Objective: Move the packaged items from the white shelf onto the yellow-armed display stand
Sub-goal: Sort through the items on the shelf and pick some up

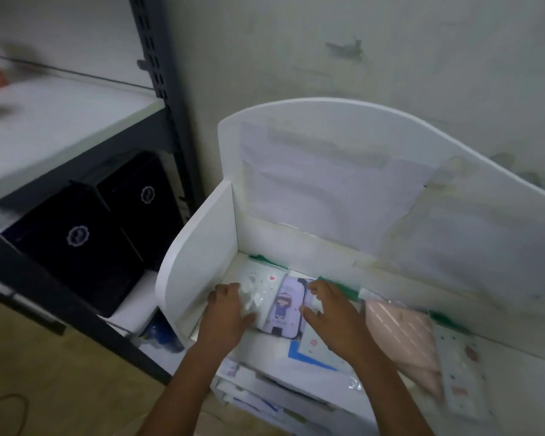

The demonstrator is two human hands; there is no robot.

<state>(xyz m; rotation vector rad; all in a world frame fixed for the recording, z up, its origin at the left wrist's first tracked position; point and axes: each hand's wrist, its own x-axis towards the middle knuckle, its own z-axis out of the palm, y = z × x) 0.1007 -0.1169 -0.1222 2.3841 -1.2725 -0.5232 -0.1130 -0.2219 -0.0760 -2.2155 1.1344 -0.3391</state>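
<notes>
Both hands down on the white shelf [199, 247], at the pick-up step. Left hand [225, 313] curled over the edge of a clear-wrapped white packet [258, 283], fingers bent round the crinkled plastic. Right hand [331, 313] spread and relaxed, fingertips touching the right edge of a purple packet [288, 305] printed with a cartoon figure; no firm hold visible yet. Purple packet lying flat between the two hands, overlapping the white one. Under the right palm, a pale card packet [315, 344] with a blue border. To the right of the right hand, a pink striped packet [400, 335], and beyond it a white dotted packet [460, 372], both flat on the shelf. Left of the left hand, black boxes [85, 243] in a dark metal rack [158, 58]. Yellow-armed display stand nowhere in view.

Judged early in the job: several packets left on the shelf. Next move likely needs a proper pinch on the slippery wrap, a lift clear of the shelf's side wall, then a turn toward the stand.
</notes>
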